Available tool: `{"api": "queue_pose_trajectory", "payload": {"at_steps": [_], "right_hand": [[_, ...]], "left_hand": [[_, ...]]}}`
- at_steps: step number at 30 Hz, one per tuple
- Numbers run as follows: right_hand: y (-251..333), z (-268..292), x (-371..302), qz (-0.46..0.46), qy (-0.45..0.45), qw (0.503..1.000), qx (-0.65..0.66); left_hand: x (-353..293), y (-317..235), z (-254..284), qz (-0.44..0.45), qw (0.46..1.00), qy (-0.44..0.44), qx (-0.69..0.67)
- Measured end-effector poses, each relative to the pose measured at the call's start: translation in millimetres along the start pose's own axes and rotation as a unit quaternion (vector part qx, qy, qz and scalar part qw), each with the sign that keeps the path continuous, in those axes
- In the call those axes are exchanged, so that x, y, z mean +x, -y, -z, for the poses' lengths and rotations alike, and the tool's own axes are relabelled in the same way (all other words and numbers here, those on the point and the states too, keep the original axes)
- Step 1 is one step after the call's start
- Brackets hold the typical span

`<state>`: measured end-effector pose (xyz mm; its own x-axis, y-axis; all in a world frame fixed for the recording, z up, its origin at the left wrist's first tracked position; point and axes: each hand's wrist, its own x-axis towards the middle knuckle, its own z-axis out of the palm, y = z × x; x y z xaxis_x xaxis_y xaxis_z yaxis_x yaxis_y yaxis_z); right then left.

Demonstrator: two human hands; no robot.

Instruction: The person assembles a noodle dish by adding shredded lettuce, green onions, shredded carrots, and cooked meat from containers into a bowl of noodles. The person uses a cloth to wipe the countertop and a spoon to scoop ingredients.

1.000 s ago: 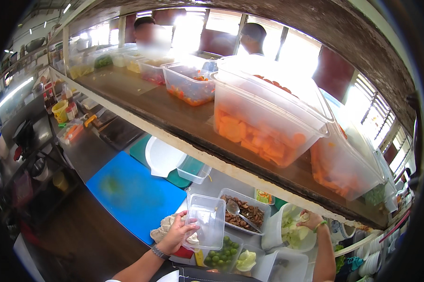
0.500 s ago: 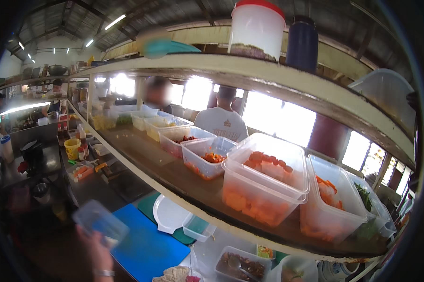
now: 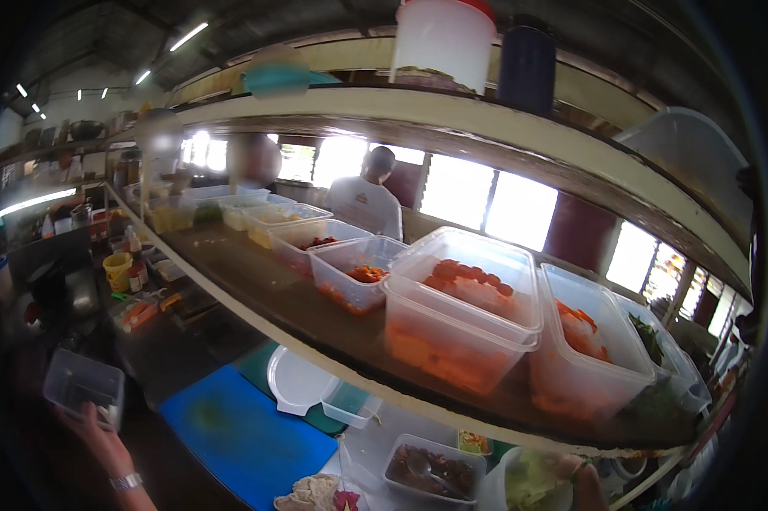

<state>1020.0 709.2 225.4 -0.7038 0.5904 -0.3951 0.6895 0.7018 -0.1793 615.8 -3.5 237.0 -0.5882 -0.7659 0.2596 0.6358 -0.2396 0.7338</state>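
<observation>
My left hand (image 3: pixel 103 441), with a metal band at the wrist, is closed on a clear plastic container (image 3: pixel 82 383) at the lower left. The container is tilted, and a little whitish food shows at its lower side. At the lower right, my right hand (image 3: pixel 564 465) is at a whitish round tub (image 3: pixel 496 479) with pale green leafy food (image 3: pixel 533 481) in it. The right fingers are blurred and partly hidden, so whether they grip the greens is unclear. Beside that tub stands a clear container (image 3: pixel 394 479) of dark brown food with a spoon (image 3: pixel 426 467) in it.
A shelf (image 3: pixel 265 277) crosses in front, bearing several clear tubs, among them a large orange-filled tub (image 3: pixel 452 341). Below it lie a blue cutting board (image 3: pixel 248 434), a white lid (image 3: pixel 295 383) and a crumpled cloth (image 3: pixel 307 494). A person in a white shirt (image 3: pixel 367 209) stands beyond.
My left hand has moved left with the clear container. My right hand has come into view at the round tub. The view has shifted, and the person beyond has turned a little.
</observation>
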Motion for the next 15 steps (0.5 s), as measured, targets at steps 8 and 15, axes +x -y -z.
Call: {"api": "queue_pose_trajectory", "payload": {"at_steps": [8, 15], "right_hand": [[15, -117, 25, 0.065, -0.208, 0.937, -0.272], [-36, -85, 70, 0.027, -0.074, 0.992, -0.097]], "left_hand": [[-161, 64, -47, 0.395, 0.885, 0.245, -0.020], [-261, 58, -47, 0.626, 0.697, 0.347, -0.053]]}}
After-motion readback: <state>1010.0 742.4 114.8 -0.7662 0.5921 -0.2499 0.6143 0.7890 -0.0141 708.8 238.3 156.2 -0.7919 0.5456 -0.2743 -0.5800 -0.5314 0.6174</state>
